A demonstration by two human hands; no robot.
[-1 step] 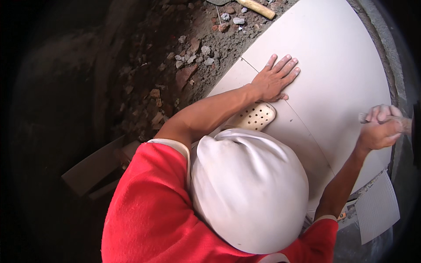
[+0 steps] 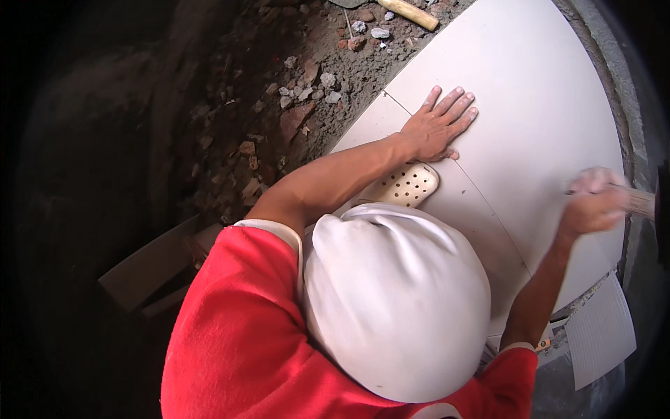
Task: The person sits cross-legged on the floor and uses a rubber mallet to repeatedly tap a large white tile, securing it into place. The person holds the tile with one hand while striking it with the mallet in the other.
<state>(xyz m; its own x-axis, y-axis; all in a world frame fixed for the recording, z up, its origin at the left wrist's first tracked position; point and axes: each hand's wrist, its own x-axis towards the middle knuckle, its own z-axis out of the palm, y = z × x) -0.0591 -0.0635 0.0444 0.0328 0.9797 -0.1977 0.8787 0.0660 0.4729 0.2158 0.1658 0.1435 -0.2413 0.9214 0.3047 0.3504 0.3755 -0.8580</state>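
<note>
Head view: left palm flat on pale tile, right fist around a handle

We record the left hand (image 2: pixel 438 133) palm down, fingers somewhat spread, across the joint (image 2: pixel 490 210) between the upper tile (image 2: pixel 530 105) and the lower tile (image 2: pixel 460 202). Both tiles are smooth, cream-white and straight-jointed, lying beneath the two arms.

The right hand (image 2: pixel 595 201), motion-blurred, is closed around a pale handle (image 2: pixel 641 202) with streaks along it, above the right part of the upper tile. The handle's outer end meets darkness at the rim (we cannot tell what it carries).

As for hollow things: a cream clog (image 2: pixel 410 185), pierced with round holes, sits just below the left wrist; its inside is hidden. A narrow trough (image 2: pixel 623 129) beside the upper tile's right edge shows rough, grey material.

Left of the tiles we note lumpy grey-brown mortar (image 2: pixel 370 77) with angular stones (image 2: pixel 331 97). A smooth, rounded tan rod (image 2: pixel 410 12) lies at the top. A finely ribbed light sheet (image 2: pixel 601 332) rests at lower right. A draped white head covering (image 2: pixel 398 307) and fuzzy red shirt (image 2: pixel 237 321) fill the foreground.
</note>
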